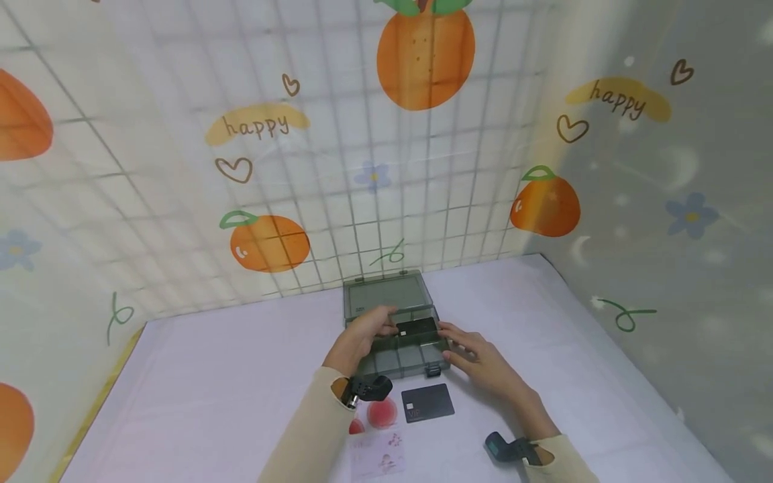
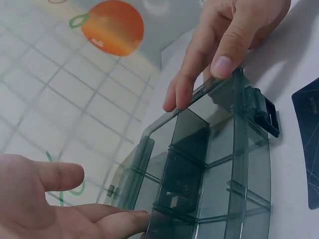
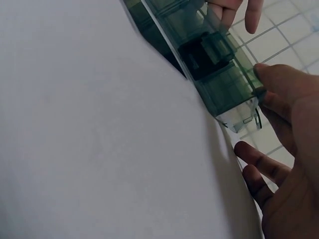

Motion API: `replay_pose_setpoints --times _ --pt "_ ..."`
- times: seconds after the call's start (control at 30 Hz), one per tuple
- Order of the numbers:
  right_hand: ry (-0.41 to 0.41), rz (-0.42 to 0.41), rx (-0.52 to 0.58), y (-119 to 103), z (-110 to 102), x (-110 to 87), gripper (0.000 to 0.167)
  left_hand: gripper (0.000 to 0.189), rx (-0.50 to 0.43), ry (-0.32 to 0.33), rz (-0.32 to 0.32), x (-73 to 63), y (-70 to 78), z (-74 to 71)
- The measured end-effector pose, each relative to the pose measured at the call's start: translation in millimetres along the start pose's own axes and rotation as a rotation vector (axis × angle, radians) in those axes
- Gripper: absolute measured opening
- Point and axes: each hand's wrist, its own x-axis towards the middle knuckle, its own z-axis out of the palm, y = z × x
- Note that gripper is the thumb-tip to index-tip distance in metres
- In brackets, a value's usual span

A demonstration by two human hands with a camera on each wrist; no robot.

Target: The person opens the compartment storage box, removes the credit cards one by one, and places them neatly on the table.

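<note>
A translucent green compartment box (image 1: 395,365) lies on the table with its lid (image 1: 386,296) folded back. Inside its back part is a black card (image 1: 418,327), seen through the plastic in the left wrist view. My left hand (image 1: 361,335) reaches over the box's left side, fingertips at the card's left end. In the left wrist view its fingers (image 2: 109,219) are extended and the thumb stands apart; whether they touch the card is hidden. My right hand (image 1: 483,362) rests its thumb and fingertips against the box's right edge, near the corner, without curling round it.
A second black card (image 1: 427,402) marked VIP lies in front of the box. Beside it are a card with red circles (image 1: 382,412) and a pale pink card (image 1: 377,456), partly behind my left sleeve. A printed curtain (image 1: 338,201) hangs behind the table.
</note>
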Motion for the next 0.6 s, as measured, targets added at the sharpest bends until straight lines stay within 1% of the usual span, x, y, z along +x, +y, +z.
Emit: replay_pose_setpoints --times 0.13,0.3,0.37,0.43,0.6 --pt "0.003 -0.018 -0.005 0.1 -1.1 0.2 0.054 0.053 -0.049 0.000 0.017 3.1 -2.1 -1.8" --pt "0.009 -0.033 -0.008 -0.4 -1.0 -0.4 0.053 0.049 -0.077 0.031 0.031 2.9 -3.0 -4.4" --pt "0.015 -0.037 -0.018 -0.1 -1.3 -0.7 0.052 0.045 -0.070 0.059 0.036 1.9 -2.4 -3.9" --pt "0.015 -0.039 -0.020 0.1 -1.6 -0.7 0.052 0.042 -0.041 0.095 0.043 0.7 -2.3 -2.3" --pt "0.013 -0.046 -0.019 -1.3 -1.2 -0.5 0.052 0.035 0.037 0.177 0.100 0.4 -5.5 3.6"
